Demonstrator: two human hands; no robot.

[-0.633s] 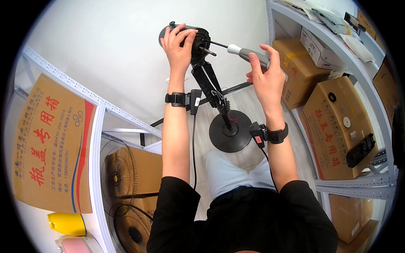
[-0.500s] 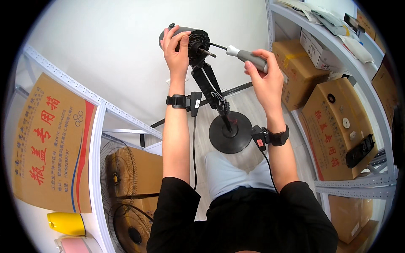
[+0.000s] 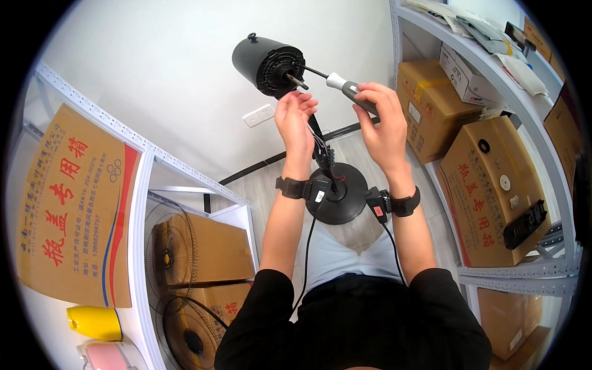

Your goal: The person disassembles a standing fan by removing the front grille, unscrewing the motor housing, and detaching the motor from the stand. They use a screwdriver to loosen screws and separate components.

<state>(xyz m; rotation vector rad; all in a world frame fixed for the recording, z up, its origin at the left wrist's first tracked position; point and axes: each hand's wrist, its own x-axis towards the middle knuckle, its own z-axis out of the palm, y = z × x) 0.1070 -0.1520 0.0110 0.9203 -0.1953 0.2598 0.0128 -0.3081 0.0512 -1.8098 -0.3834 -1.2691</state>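
A black fan motor housing (image 3: 262,60) sits atop a stand with a round black base (image 3: 345,213). Its open front faces right, and a metal shaft (image 3: 296,81) sticks out of the middle. My right hand (image 3: 383,120) grips the grey-and-white handle of a screwdriver (image 3: 336,81), whose black tip meets the front of the housing near its upper right edge. Just beneath the housing is my left hand (image 3: 296,120), fingers loosely curled and apart, close to the shaft and the stand's neck; I see nothing in it. Loose wires run down the neck.
On the right shelf, a cardboard box (image 3: 487,191) carries small round parts and a black plastic piece (image 3: 525,226). Wire fan guards (image 3: 172,246) lean by boxes on the left. A large carton (image 3: 80,209) and a yellow container (image 3: 94,323) stand on the left shelf.
My left hand has let go of the motor housing and dropped down and right, below the shaft. The screwdriver and my right hand have shifted slightly down and left.
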